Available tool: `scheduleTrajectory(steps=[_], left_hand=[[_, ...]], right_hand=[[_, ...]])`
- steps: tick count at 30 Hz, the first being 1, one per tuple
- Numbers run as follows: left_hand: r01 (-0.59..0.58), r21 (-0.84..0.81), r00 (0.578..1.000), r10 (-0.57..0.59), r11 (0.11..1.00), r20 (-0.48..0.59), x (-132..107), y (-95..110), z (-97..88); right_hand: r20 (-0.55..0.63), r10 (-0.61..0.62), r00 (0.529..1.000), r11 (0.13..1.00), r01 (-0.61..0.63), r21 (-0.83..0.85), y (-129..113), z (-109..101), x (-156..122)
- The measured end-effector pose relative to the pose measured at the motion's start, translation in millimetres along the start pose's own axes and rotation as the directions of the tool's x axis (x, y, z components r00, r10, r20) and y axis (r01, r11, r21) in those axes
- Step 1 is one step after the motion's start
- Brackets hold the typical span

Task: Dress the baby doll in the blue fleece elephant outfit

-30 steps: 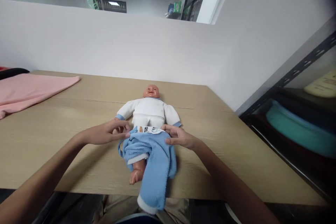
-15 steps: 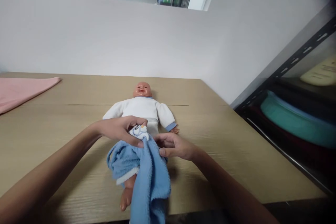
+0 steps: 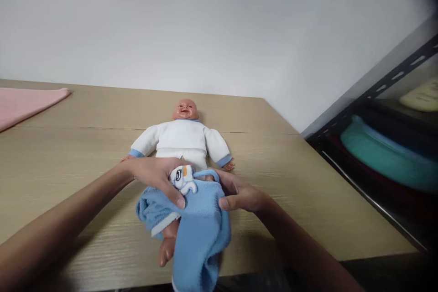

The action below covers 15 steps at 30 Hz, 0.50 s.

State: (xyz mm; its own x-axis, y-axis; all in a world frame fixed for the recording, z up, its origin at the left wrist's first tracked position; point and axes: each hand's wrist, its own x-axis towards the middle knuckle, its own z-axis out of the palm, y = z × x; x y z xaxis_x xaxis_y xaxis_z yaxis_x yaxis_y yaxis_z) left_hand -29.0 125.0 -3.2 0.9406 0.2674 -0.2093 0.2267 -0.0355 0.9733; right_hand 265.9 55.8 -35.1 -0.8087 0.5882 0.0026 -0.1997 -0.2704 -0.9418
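A baby doll (image 3: pixel 185 137) in a white top lies on its back on the wooden table (image 3: pixel 68 155), head away from me. Blue fleece trousers (image 3: pixel 195 223) with a white cartoon patch cover its legs; one bare foot sticks out below. My left hand (image 3: pixel 159 175) grips the trousers' waistband at the patch on the doll's left-hand side. My right hand (image 3: pixel 239 191) pinches the waistband on the other side. Both hands sit at the doll's hips.
A pink cloth (image 3: pixel 23 105) lies at the table's far left. A white partition wall (image 3: pixel 171 41) runs behind the table. On the right stands a dark metal shelf (image 3: pixel 386 100) holding a teal round object (image 3: pixel 390 157).
The waistband has been shifted about at the doll's hips, with both hands keeping their grip. My view has tilted down and the doll's left sleeve has come into sight.
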Motion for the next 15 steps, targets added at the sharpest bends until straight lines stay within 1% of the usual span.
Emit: scheduleTrajectory(steps=[1, 2, 3, 5, 6, 7, 8, 9, 11, 12, 13, 15], left_hand=[[0.015, 0.013, 0.999, -0.016, 1.0, 0.041, -0.5, 0.6, 0.3], [0.002, 0.019, 0.998, -0.003, 1.0, 0.058, -1.2, 1.1, 1.1], [-0.027, 0.023, 0.999, 0.026, 0.999, 0.048, -1.8, 1.5, 2.0], [-0.066, 0.057, 0.997, 0.068, 0.996, -0.033, -2.6, 1.3, 4.1], [-0.062, 0.083, 0.995, 0.069, 0.995, -0.076, -2.5, 0.7, 5.0], [-0.051, 0.1, 0.994, 0.06, 0.994, -0.096, -2.1, -0.1, 5.8], [-0.041, 0.101, 0.996, 0.049, 0.994, -0.081, -1.3, -1.1, 6.6], [-0.04, 0.079, 0.998, 0.043, 0.996, -0.039, -0.3, -2.0, 7.5], [-0.065, -0.022, 0.996, 0.066, 0.998, 0.056, 1.9, -3.6, 9.4], [-0.068, -0.073, 0.994, 0.074, 0.995, 0.085, 2.8, -4.1, 10.5], [-0.059, -0.105, 0.993, 0.069, 0.993, 0.097, 3.4, -4.3, 11.7], [-0.003, -0.1, 0.992, 0.015, 0.995, 0.126, 4.1, -4.1, 14.2]], right_hand=[[0.018, 0.041, 0.999, 0.999, -0.041, -0.005, 0.3, -1.1, -0.4], [0.04, 0.1, 0.994, 0.995, -0.099, -0.023, 0.4, -2.2, -1.0], [0.06, 0.177, 0.982, 0.983, -0.174, -0.056, 0.3, -3.1, -1.9], [0.072, 0.345, 0.936, 0.929, -0.33, -0.167, -0.7, -3.7, -4.7], [0.054, 0.406, 0.913, 0.896, -0.385, -0.223, -1.2, -3.3, -6.4], [0.026, 0.436, 0.899, 0.871, -0.415, -0.265, -1.6, -2.4, -8.2], [-0.001, 0.436, 0.9, 0.861, -0.418, -0.289, -1.7, -1.2, -9.9], [-0.022, 0.408, 0.913, 0.869, -0.395, -0.297, -1.3, 0.2, -11.4], [-0.045, 0.307, 0.951, 0.909, -0.307, -0.281, 0.2, 3.2, -13.2], [-0.047, 0.259, 0.965, 0.926, -0.262, -0.273, 1.0, 4.5, -13.5], [-0.051, 0.221, 0.974, 0.935, -0.227, -0.272, 1.6, 5.6, -13.3], [-0.075, 0.177, 0.981, 0.94, -0.191, -0.283, 1.1, 7.5, -12.1]])
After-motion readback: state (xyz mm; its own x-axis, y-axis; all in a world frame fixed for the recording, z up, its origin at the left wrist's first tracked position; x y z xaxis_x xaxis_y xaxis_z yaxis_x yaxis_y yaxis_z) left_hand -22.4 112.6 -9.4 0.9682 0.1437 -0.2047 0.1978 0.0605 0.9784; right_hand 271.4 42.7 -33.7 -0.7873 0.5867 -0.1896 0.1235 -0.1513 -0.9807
